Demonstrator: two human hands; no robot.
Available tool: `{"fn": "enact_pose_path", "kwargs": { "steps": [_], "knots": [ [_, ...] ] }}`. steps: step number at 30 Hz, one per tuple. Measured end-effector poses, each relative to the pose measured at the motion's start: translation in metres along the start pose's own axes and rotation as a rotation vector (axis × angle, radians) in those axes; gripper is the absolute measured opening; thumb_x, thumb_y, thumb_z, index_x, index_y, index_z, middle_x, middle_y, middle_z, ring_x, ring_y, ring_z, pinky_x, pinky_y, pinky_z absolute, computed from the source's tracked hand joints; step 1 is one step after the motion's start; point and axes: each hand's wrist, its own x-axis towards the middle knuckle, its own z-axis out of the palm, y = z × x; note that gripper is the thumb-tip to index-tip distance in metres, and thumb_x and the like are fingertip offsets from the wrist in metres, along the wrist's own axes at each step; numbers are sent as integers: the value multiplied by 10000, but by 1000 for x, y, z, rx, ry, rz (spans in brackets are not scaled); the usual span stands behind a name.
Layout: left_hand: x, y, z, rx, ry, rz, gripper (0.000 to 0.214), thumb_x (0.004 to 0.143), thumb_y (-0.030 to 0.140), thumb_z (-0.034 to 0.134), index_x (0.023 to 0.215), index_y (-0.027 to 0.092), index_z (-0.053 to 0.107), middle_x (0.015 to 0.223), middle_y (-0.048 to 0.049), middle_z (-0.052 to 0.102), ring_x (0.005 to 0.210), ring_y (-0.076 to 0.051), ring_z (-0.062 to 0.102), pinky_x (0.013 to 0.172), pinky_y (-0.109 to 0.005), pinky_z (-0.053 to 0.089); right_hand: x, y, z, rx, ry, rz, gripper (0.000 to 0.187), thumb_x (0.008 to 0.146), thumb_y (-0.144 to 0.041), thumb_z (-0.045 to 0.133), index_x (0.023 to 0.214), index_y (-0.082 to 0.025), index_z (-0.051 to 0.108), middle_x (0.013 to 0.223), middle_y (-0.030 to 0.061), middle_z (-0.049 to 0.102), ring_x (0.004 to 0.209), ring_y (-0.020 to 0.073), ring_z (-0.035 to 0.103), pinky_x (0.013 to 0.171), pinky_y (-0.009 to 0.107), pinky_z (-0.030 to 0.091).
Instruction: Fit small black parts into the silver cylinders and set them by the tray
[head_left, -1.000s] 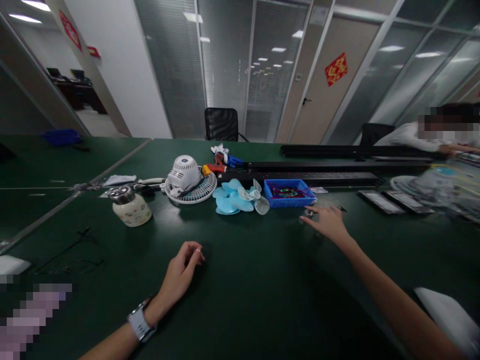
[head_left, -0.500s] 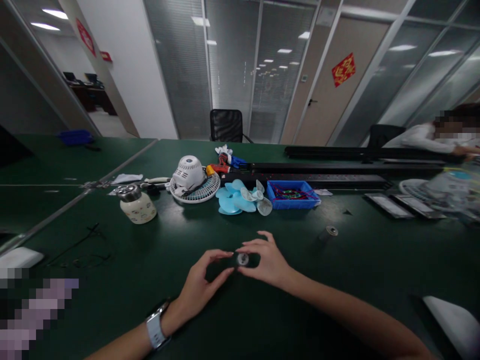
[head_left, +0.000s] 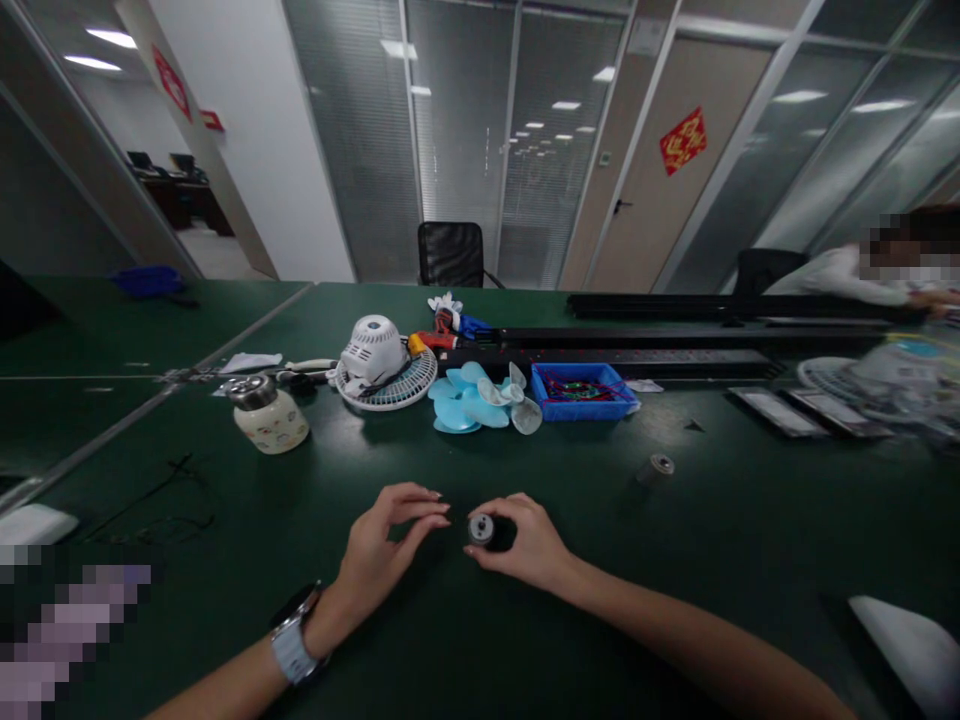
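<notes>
My right hand [head_left: 525, 545] is curled round a small dark cylindrical part with a metal end [head_left: 481, 529], held just above the green table [head_left: 480, 640]. My left hand [head_left: 382, 545], a watch on its wrist, sits a little to the left of the part with its fingers bent and reaching toward it, not touching it. A second small cylinder [head_left: 655, 468] lies on the table to the right. Behind them are pale blue fan blades [head_left: 472, 396], a white fan motor on a grille [head_left: 379, 362] and a blue tray [head_left: 583, 389] of small parts.
A cream jar with a metal lid [head_left: 262, 416] stands at the left. Long black rails [head_left: 675, 345] run along the back. Another person in white [head_left: 885, 275] works at the far right beside fan parts. Black chairs stand behind the table.
My right hand reached out to the table near the blue tray, then drew back to the middle carrying the small cylinder. My left hand came in beside it, and both have since drifted slightly nearer.
</notes>
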Motion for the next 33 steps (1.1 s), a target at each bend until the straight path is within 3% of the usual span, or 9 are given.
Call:
{"fn": "enact_pose_path", "kwargs": {
  "steps": [4,7,12,19,23,25,28,30,33],
  "knots": [
    [-14,-25,-9,-19,-274,-201,333,873,309,646,1165,248,497,1095,-52,746,966,-235,739,913,-411,555,-8,8,-10,-25,43,55,311,708,-353,748,995,-261,674,988,-28,721,912,169,634,836,321,434],
    [-17,-32,-12,-7,-379,-263,463,842,358,686,1241,266,468,1129,-47,743,1118,-257,670,1003,-457,489,-11,8,-13,-50,33,51,315,727,-368,731,1013,-257,662,1001,-21,716,925,166,631,841,315,432],
    [-11,-26,-16,-49,-320,-309,438,930,398,547,1324,264,409,1235,-59,697,1231,-226,588,1059,-440,431,-6,14,-49,-365,-52,70,299,731,-442,708,958,-251,680,941,6,716,905,195,635,860,353,392],
    [-10,-26,-16,-68,-182,-406,318,971,440,421,1193,233,518,1082,-62,753,1067,-236,681,927,-388,511,19,70,-147,-998,-49,496,342,794,-472,627,1009,-219,706,917,87,732,936,269,654,897,422,343],
    [-10,-26,-16,-82,-179,-418,310,973,434,417,1185,235,525,1075,-57,749,1060,-231,679,924,-376,501,24,84,-168,-1067,34,573,363,809,-353,630,1119,-170,670,979,147,720,982,314,635,883,456,341],
    [-10,-26,-17,-87,-167,-432,310,973,433,416,1187,239,530,1076,-51,746,1056,-228,675,920,-370,495,23,72,-158,-1085,99,517,447,821,-326,626,1242,-178,601,1150,164,669,1110,325,573,925,467,317],
    [-9,-27,-17,-105,-121,-451,297,974,426,405,1132,234,566,1037,-45,743,1015,-225,675,897,-356,493,15,33,-113,-925,171,163,436,883,-398,572,1287,-233,571,1287,128,591,1189,290,503,970,443,291],
    [-9,-29,-17,-125,-77,-458,293,975,415,391,1070,221,589,997,-47,738,975,-222,673,867,-344,496,12,3,-69,-667,27,-94,418,902,-485,536,1261,-279,589,1170,68,644,1076,220,557,917,371,338],
    [-10,-32,-17,-138,-38,-457,287,972,398,389,1000,207,602,939,-49,723,914,-218,664,814,-328,497,15,-27,-7,-485,-170,-267,493,879,-565,538,1279,-281,584,1005,34,669,883,167,589,777,305,376]
  ]
}}
